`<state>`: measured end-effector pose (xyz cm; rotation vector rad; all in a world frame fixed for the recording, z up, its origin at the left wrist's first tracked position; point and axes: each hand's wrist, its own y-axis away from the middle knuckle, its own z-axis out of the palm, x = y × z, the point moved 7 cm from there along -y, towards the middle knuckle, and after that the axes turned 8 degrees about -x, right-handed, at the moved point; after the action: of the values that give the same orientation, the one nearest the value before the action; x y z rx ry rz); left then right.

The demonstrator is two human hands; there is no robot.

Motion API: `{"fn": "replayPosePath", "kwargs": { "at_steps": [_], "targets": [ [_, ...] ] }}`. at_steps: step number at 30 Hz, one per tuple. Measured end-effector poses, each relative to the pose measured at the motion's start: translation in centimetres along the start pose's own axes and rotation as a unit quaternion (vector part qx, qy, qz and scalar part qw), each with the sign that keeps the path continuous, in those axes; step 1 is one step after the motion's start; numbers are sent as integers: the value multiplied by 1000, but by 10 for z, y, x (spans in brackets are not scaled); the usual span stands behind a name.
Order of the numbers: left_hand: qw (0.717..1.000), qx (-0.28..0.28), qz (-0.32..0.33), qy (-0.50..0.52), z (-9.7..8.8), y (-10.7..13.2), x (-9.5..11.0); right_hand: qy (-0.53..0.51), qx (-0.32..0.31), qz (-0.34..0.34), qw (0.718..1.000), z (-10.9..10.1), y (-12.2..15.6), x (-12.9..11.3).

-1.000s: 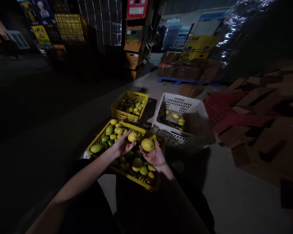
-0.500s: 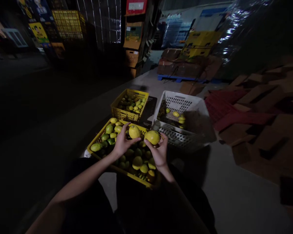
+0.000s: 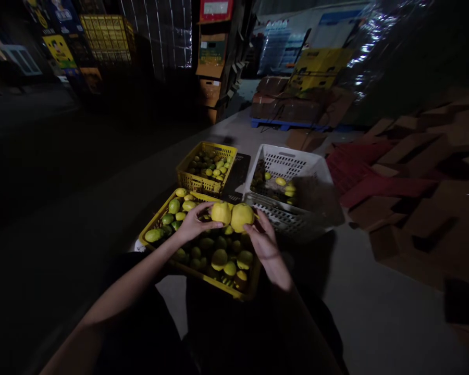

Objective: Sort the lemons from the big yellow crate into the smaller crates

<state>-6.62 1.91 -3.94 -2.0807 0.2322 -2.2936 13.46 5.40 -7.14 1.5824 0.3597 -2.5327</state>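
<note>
My left hand (image 3: 195, 223) grips a yellow lemon (image 3: 221, 214) between thumb and fingers. A second, slightly larger lemon (image 3: 242, 217) is held by my right hand (image 3: 263, 237), its thumb in front and fingers round the far side. The two lemons are side by side, close together, above a yellow crate (image 3: 203, 274). Inside that crate lie several green and yellow lemons, such as a greenish one (image 3: 153, 236) at the left corner and a yellow one (image 3: 219, 259) near the front. My wrists and hands hide part of the crate's contents.
Beyond stands another yellow crate (image 3: 197, 183) of lemons. To its right is a white crate (image 3: 293, 154) with a few lemons. Flattened cardboard (image 3: 402, 224) and a red crate (image 3: 359, 177) lie at the right. A blue pallet (image 3: 285, 125) carries boxes at the back.
The two lemons have come closer together and turned in my fingers. My right hand has shifted a little right and tilted; my left has moved slightly right.
</note>
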Motion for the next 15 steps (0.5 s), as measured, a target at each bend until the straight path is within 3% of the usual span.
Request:
{"fn": "replayPosePath", "kwargs": {
  "at_steps": [4,7,15],
  "targets": [
    [987,-16,-91,130,1,4,-5,-80,-51,70,993,0,-1,16],
    [967,-4,-158,201,3,10,-9,-111,-48,115,986,-5,-1,29],
    [946,26,-214,243,7,9,-16,-120,-27,133,983,-14,-7,40]
  ]
}}
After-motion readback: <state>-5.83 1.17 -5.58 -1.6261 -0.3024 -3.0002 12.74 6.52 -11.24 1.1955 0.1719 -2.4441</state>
